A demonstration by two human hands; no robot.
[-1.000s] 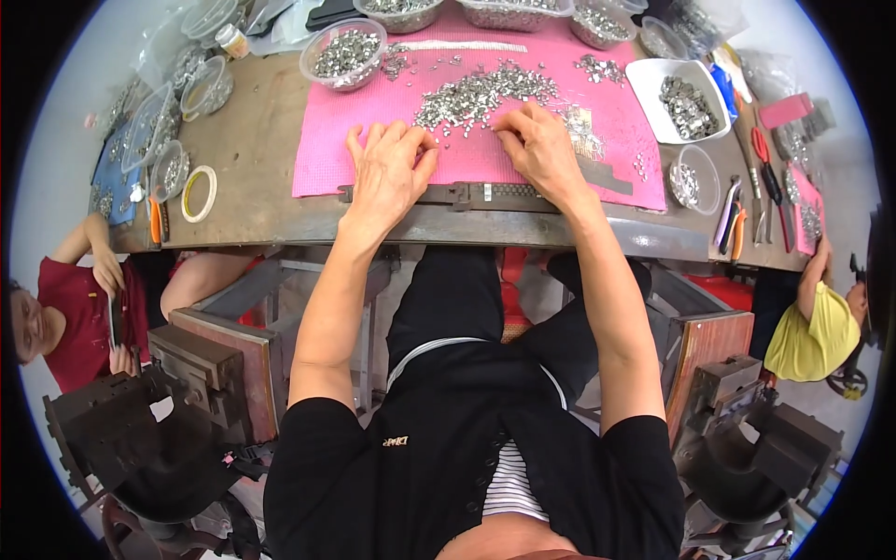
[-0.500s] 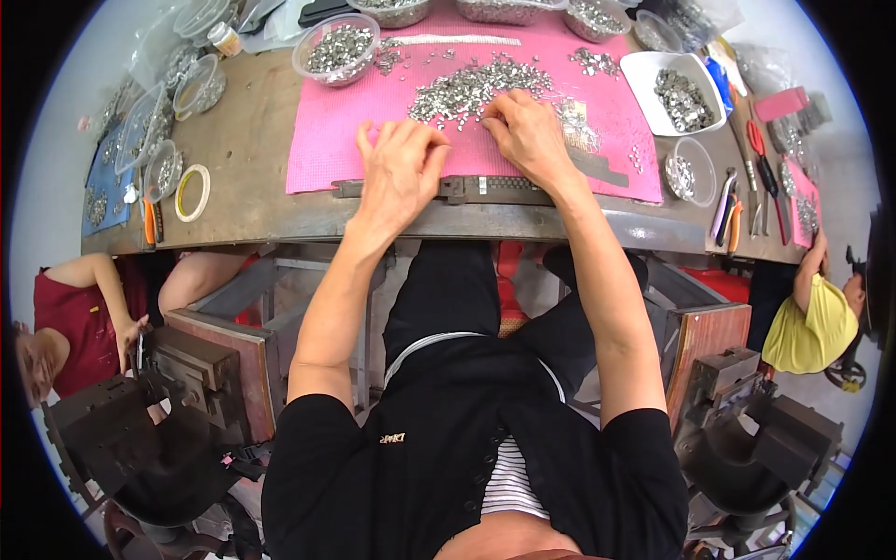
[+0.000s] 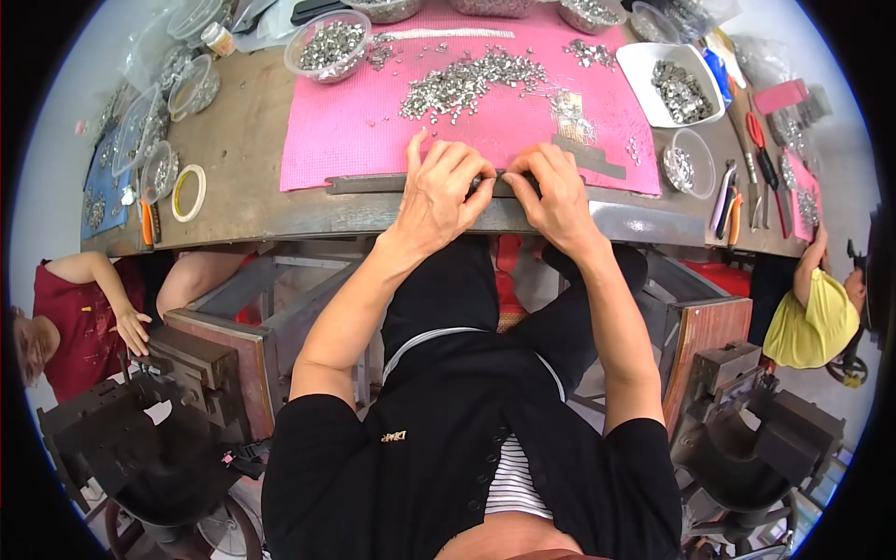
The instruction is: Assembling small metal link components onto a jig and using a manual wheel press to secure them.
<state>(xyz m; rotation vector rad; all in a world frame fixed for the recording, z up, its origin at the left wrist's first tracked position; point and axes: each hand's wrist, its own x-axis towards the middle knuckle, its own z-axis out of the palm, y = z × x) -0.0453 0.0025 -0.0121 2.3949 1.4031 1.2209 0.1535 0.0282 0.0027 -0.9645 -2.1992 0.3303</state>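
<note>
Both hands meet at a long dark metal bar (image 3: 366, 184) lying along the front edge of a pink mat (image 3: 322, 140). My left hand (image 3: 441, 191) is closed at the bar's middle, thumb against bent fingers with a bit of something dark between them. Just to its right, my right hand (image 3: 553, 194) is closed too, its thumb and fingertips pressed at the bar. What the fingertips hold is mostly hidden. Beyond them a heap of small shiny metal pieces (image 3: 471, 82) is spread on the mat. A flat grey strip (image 3: 595, 159) lies beyond my right hand.
A clear tub (image 3: 327, 47) of metal pieces stands back left, a white tray (image 3: 674, 86) back right. A round tub (image 3: 689, 163), pliers (image 3: 723, 201) and red-handled cutters (image 3: 758, 140) lie right. A tape roll (image 3: 189, 193) sits left. Two other people sit at either side.
My right hand has come back from the heap to the bar. My left hand has moved right and nearer, and its fingers have closed. The bar's middle is now covered by the hands.
</note>
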